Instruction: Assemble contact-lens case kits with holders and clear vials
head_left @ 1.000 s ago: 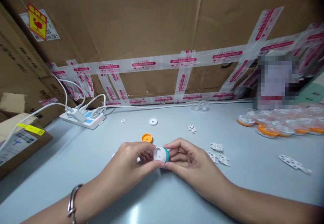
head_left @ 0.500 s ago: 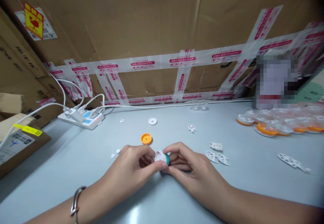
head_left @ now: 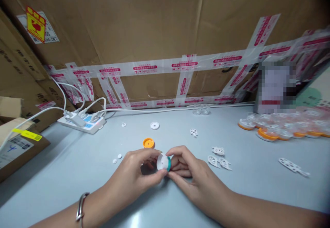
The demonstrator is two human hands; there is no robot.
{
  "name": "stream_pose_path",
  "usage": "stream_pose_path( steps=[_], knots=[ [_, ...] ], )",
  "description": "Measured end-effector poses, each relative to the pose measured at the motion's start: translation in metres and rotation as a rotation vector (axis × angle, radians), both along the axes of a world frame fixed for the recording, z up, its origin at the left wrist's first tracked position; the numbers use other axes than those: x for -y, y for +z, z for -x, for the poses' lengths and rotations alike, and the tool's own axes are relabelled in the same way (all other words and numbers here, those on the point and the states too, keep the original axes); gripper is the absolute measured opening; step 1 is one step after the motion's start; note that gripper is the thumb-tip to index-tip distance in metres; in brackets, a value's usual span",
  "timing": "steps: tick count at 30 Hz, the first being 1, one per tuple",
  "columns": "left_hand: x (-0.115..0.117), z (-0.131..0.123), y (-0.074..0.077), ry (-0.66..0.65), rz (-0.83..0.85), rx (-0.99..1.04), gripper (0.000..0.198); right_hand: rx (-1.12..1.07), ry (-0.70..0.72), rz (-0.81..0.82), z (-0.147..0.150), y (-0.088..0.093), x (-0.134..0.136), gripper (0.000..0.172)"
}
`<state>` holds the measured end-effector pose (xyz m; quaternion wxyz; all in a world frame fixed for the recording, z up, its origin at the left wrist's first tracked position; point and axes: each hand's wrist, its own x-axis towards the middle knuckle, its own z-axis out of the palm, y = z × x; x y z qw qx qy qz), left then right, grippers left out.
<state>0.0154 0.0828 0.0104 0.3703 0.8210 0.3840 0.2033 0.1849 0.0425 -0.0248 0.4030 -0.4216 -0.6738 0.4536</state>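
Pinching white cup (head_left: 162, 162) by edges; orange cap (head_left: 148, 143) near.

I see a power strip (head_left: 89, 123) left on the worktop (head_left: 77, 167), discs (head_left: 284, 132) right, a carton (head_left: 144, 21) behind them, and the cup (head_left: 161, 162) nearer, between left hand (head_left: 139, 169) and right hand (head_left: 189, 169).

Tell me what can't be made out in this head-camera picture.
Head view: the far face of the white-and-teal round plastic part; it is turned away, behind the right hand.
Head view: details of the pale upright object; pixelation covers them.
Head view: the count of orange-and-clear round plastic pieces; overlapping, cut by the right edge.
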Motion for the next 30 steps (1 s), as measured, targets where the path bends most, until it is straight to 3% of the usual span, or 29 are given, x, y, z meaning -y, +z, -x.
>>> stream_pose_path(
  steps=[4, 8, 11, 13, 16, 20, 25, 28, 30],
  knots=[
    [-0.002, 0.0, -0.007, 0.027, 0.053, 0.071, 0.015, -0.016, 0.011, 0.028, 0.002, 0.006, -0.002, 0.027],
    [-0.002, 0.002, -0.001, 0.014, -0.158, -0.085, 0.02, 0.154, 0.026, 0.024, -0.012, 0.029, -0.017, 0.022],
    [0.001, 0.003, 0.003, -0.037, -0.263, -0.199, 0.026, 0.495, -0.1, -0.048, -0.038, 0.045, -0.038, 0.011],
    [0.003, 0.004, 0.002, -0.063, -0.282, -0.203, 0.029, 0.708, -0.265, -0.149, -0.058, 0.048, -0.052, 0.015],
    [0.006, 0.004, -0.006, -0.07, -0.33, -0.157, 0.034, 0.772, -0.323, -0.122, -0.078, 0.04, -0.064, 0.023],
    [0.007, 0.005, -0.013, -0.053, -0.341, -0.13, 0.043, 0.698, -0.262, -0.103, -0.083, 0.028, -0.068, 0.009],
    [0.008, 0.006, -0.007, -0.015, -0.362, -0.028, 0.046, 0.488, -0.241, -0.059, -0.063, 0.036, -0.059, 0.011],
    [0.01, 0.004, -0.001, 0.047, -0.308, 0.091, 0.034, 0.27, -0.206, -0.024, -0.034, 0.042, -0.04, 0.021],
    [0.013, 0.002, 0.001, 0.087, -0.227, 0.201, 0.029, -0.06, -0.154, 0.088, -0.014, 0.042, -0.021, 0.024]
  ],
)
